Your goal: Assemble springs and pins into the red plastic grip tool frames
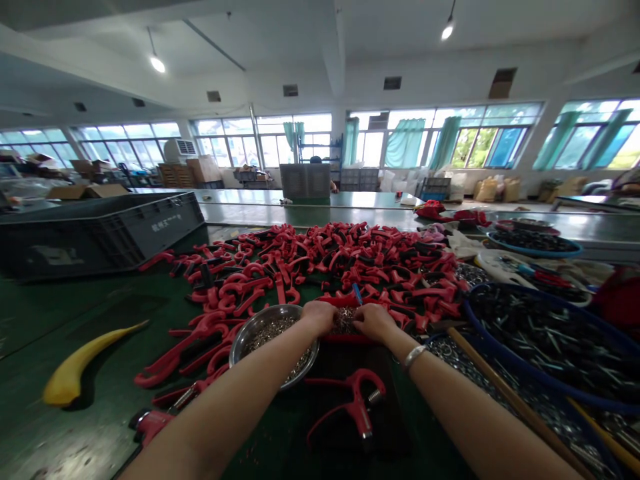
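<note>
My left hand [320, 319] reaches into a red tray [345, 340] of small shiny metal pieces [345, 319], fingers curled together at its left side. My right hand [376, 323], with a silver bracelet on the wrist, dips into the tray's right side, fingertips pinched. What either hand's fingers hold is too small or hidden to make out. A thin blue stick [357, 293] stands just behind the right hand. Left of the tray, partly behind my left forearm, sits a metal bowl [239, 343] of small metal parts. In front lies a red hand gripper with a spring [359, 400].
A heap of red and black handles [330, 253] covers the bench behind the tray. A banana [83, 367] and a grey crate [150, 230] are at left. At right are a blue basin [473, 313] of black-ended metal parts and a wooden stick [500, 383].
</note>
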Demonstrator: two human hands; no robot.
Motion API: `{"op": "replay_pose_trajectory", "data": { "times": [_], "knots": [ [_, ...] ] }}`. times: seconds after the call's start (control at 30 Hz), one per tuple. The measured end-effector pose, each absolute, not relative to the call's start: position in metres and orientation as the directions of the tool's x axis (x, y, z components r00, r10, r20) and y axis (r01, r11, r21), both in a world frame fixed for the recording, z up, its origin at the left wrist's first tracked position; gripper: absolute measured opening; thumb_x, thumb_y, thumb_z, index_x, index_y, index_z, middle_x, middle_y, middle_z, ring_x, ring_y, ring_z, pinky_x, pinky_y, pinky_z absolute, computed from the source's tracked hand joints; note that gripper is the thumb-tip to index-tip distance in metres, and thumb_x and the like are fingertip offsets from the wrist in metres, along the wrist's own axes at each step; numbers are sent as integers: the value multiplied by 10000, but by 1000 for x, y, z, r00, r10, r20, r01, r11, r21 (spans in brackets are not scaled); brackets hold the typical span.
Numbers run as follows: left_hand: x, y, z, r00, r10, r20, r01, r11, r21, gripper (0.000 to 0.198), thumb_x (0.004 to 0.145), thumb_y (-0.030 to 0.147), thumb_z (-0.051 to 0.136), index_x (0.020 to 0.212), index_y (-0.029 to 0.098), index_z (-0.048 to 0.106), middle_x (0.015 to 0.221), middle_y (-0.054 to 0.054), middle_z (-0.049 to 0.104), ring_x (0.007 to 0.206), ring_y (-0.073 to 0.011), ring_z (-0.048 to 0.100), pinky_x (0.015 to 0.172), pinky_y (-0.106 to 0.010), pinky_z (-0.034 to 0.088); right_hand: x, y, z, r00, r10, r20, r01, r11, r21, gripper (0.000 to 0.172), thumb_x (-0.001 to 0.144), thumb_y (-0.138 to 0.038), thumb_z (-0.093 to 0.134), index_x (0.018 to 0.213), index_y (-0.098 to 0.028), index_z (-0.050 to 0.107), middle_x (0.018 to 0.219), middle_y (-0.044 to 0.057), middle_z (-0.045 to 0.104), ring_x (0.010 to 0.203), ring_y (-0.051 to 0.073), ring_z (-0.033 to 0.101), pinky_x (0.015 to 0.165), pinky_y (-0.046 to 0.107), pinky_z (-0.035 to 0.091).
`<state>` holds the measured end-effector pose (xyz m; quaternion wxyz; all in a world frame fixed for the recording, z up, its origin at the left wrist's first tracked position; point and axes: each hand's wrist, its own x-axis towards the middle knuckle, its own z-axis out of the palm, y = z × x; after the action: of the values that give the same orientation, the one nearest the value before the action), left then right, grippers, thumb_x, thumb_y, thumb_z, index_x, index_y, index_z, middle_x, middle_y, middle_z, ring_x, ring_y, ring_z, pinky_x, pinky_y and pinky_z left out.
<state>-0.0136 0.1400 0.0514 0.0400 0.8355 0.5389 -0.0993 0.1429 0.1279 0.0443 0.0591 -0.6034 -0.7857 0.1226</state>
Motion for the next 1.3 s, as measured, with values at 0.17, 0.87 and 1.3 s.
{"op": "replay_pose_trajectory", "data": {
  "times": [0.17,0.87,1.3],
  "knots": [
    [-7,138,52,455,869,-197,884,-467,-20,273,861,314,486,1094,177,520,1122,-71,531,944,-186,544,798,-387,468,154,120,47,-265,964,13,872,245,-425,217,862,-319,502,1012,-177,567,1061,51,575,900,173,564,783,382,467],
    [-12,144,49,435,891,-131,897,-417,147,271,858,319,490,1087,178,523,1114,-70,535,942,-185,545,798,-385,466,191,-19,33,-174,980,98,635,188,-749,178,792,-244,453,810,-183,619,835,56,625,812,193,569,739,318,431],
    [-25,86,62,444,889,116,743,-437,506,174,822,234,461,953,152,540,744,-14,630,685,-131,584,678,-238,422,176,-2,38,-303,952,44,850,291,-439,269,792,-102,390,837,-162,647,839,65,599,797,158,564,730,250,417]
  ]
}}
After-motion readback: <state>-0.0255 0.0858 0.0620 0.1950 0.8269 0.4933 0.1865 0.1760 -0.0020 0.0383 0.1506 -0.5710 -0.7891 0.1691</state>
